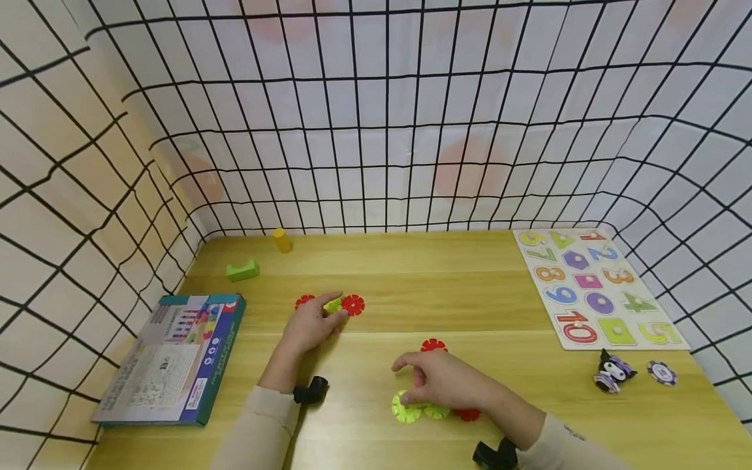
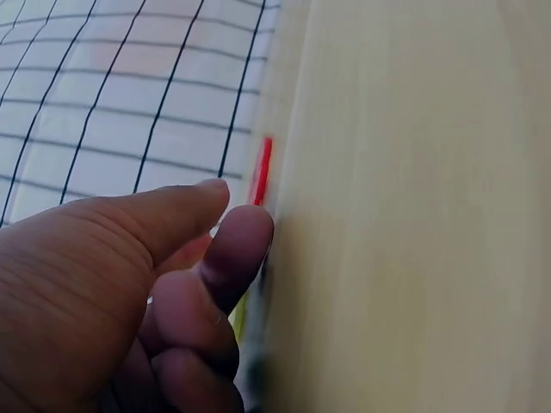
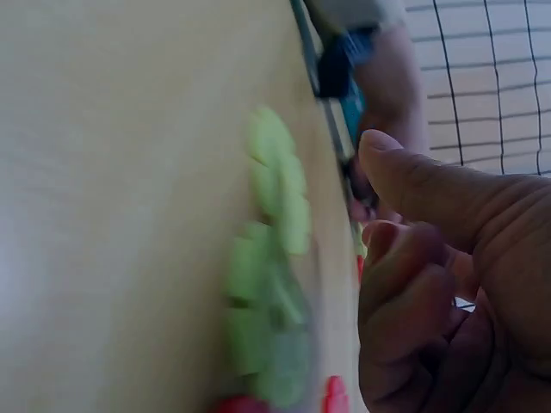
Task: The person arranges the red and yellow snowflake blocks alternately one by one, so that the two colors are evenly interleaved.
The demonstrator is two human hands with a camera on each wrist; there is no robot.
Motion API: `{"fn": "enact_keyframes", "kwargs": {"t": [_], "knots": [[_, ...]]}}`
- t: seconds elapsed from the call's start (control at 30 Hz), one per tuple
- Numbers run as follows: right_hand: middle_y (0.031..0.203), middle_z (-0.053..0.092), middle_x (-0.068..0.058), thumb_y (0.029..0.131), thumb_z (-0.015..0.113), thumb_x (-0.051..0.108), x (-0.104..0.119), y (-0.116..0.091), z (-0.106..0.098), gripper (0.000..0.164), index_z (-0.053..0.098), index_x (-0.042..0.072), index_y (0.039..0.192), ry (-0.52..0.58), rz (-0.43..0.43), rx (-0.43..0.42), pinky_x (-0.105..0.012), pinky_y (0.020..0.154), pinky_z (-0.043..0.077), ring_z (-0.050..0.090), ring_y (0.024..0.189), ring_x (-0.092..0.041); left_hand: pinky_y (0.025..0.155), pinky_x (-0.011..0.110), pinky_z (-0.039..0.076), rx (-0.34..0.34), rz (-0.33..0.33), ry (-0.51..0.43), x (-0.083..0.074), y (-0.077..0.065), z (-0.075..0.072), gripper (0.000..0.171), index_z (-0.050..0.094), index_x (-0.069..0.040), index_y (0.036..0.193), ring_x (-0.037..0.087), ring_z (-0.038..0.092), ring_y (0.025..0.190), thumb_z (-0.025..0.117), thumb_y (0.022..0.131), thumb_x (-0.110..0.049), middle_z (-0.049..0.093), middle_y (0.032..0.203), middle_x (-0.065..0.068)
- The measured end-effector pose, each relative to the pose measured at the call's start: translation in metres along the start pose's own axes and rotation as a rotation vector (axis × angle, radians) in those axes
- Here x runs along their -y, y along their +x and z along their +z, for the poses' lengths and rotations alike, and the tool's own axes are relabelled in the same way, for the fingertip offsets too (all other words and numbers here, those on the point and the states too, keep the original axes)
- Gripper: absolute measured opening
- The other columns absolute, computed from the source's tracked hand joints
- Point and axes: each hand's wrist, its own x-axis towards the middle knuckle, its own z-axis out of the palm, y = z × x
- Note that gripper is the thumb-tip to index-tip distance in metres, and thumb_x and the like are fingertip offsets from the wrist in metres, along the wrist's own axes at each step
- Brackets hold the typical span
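Observation:
My left hand [image 1: 311, 324] is over a row of flower-shaped plastic discs on the table. The row has a red disc [image 1: 354, 305] at its right, a yellow-green disc [image 1: 333, 305] partly under the fingers, and another red disc [image 1: 305, 300] at its left. In the left wrist view, nothing shows between thumb and fingers. My right hand [image 1: 446, 380] hovers over a second group, its thumb and index finger apart. Two yellow-green discs [image 3: 280, 181] show below it in the right wrist view, blurred. One red disc [image 1: 433, 345] lies beyond this hand, another [image 1: 468, 414] under the wrist.
A boxed set [image 1: 170, 359] lies at left. Behind it are a green block [image 1: 243, 270] and a yellow cylinder [image 1: 282, 240]. At right are a number puzzle board [image 1: 587, 282], a small figurine [image 1: 613, 372] and a poker chip [image 1: 662, 373]. Black wire mesh [image 1: 388, 117] surrounds the table.

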Motion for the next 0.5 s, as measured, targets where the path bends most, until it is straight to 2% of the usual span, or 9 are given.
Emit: {"fn": "enact_keyframes", "kwargs": {"t": [0.1,0.2,0.33,0.5], "knots": [[0.063,0.051,0.012,0.073,0.076,0.039,-0.004,-0.020,0.009,0.047,0.062,0.023,0.115,-0.029,-0.029,-0.013,-0.021,0.050,0.040,0.045,0.054,-0.003,0.043,0.031,0.041,0.018,0.028,-0.001,-0.007,0.004,0.009,0.051,0.048,-0.027,0.135,0.018,0.051,0.043,0.062,0.087,-0.041,0.062,0.062,-0.001],[0.060,0.048,0.014,0.073,0.075,0.041,-0.004,-0.032,0.016,0.051,0.061,0.024,0.119,-0.057,-0.039,-0.041,-0.020,0.048,0.038,0.042,0.052,0.000,0.044,0.032,0.042,0.022,0.046,0.031,-0.013,0.008,0.015,0.050,0.049,-0.026,0.134,0.017,0.053,0.042,0.061,0.087,-0.041,0.061,0.061,-0.003],[0.056,0.046,0.015,0.074,0.073,0.044,-0.003,-0.035,0.024,0.053,0.059,0.026,0.122,-0.106,-0.010,-0.067,-0.020,0.047,0.037,0.040,0.049,0.000,0.044,0.033,0.043,-0.004,0.054,0.091,-0.017,0.010,0.017,0.049,0.051,-0.025,0.132,0.016,0.053,0.040,0.062,0.087,-0.040,0.059,0.057,-0.006],[0.058,0.045,0.016,0.076,0.073,0.040,-0.005,-0.034,0.032,0.047,0.061,0.025,0.119,-0.151,-0.008,-0.076,-0.020,0.046,0.036,0.039,0.050,0.000,0.044,0.032,0.042,-0.020,0.040,0.104,-0.018,0.009,0.019,0.045,0.054,-0.025,0.130,0.015,0.053,0.042,0.062,0.087,-0.038,0.059,0.057,-0.007]]}}
